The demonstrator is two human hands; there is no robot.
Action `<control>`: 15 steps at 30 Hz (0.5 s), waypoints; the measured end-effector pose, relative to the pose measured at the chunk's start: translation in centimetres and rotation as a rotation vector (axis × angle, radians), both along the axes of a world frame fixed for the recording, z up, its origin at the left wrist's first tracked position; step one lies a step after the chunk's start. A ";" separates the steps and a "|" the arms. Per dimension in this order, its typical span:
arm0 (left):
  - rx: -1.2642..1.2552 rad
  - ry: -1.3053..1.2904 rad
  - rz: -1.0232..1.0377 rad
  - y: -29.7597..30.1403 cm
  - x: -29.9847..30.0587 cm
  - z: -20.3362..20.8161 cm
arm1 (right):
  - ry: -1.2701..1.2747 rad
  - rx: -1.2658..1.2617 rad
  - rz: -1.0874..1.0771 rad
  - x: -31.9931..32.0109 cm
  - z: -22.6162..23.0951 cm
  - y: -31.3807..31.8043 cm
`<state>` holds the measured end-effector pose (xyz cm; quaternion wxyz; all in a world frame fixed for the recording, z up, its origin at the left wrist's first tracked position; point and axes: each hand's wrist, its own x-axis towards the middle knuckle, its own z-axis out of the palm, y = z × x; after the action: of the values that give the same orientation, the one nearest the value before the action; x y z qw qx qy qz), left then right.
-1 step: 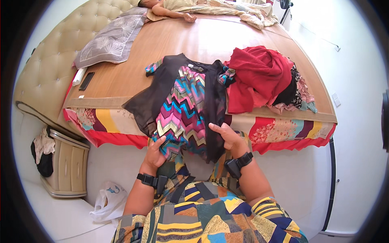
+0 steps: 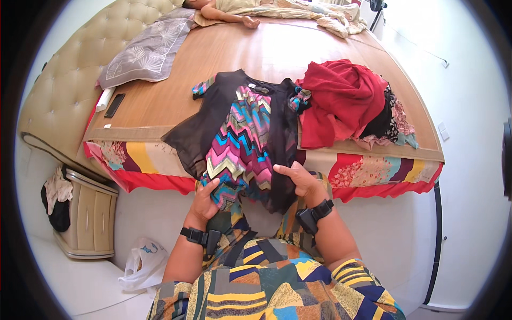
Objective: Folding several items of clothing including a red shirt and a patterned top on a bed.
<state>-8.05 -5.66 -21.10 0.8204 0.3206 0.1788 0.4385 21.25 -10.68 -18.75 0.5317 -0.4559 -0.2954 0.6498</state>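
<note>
A short-sleeved blouse (image 2: pixel 245 141) lies spread on the bed, its neckline away from me. Its front has a bright zigzag print, flanked by sheer black panels. The hem hangs over the near bed edge toward my lap. My left hand (image 2: pixel 204 201) grips the printed hem at its left corner, thumb on top and fingers underneath. On the other side, my right hand (image 2: pixel 302 181) holds the black panel's lower edge, the thumb stretched along it and the other fingers mostly hidden. Right of the blouse, touching its sleeve, is a heaped red cloth (image 2: pixel 344 101).
Under the red cloth, patterned garments (image 2: pixel 397 120) stick out. A phone (image 2: pixel 114 106) and a grey pillow (image 2: pixel 144 56) lie at the bed's left. A person (image 2: pixel 229 16) lies at the far side. A bedside cabinet (image 2: pixel 90 213) and a white plastic bag (image 2: pixel 143 266) stand below left.
</note>
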 end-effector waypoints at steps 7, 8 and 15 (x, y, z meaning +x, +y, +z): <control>0.108 0.092 0.008 0.1 -0.4 -0.4 | 0.300 0.440 -0.169 2.6 -2.6 0.6; 0.099 0.099 0.025 0.0 -0.3 -0.2 | 0.731 0.326 -0.137 3.1 -2.4 0.9; 0.070 0.094 -0.006 -0.4 0.1 1.1 | 0.608 0.134 -0.073 1.6 -1.0 0.8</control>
<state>-7.96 -6.03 -20.00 0.8007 0.3697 0.2006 0.4265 22.85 -9.85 -19.72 0.6476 -0.2150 -0.1487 0.7158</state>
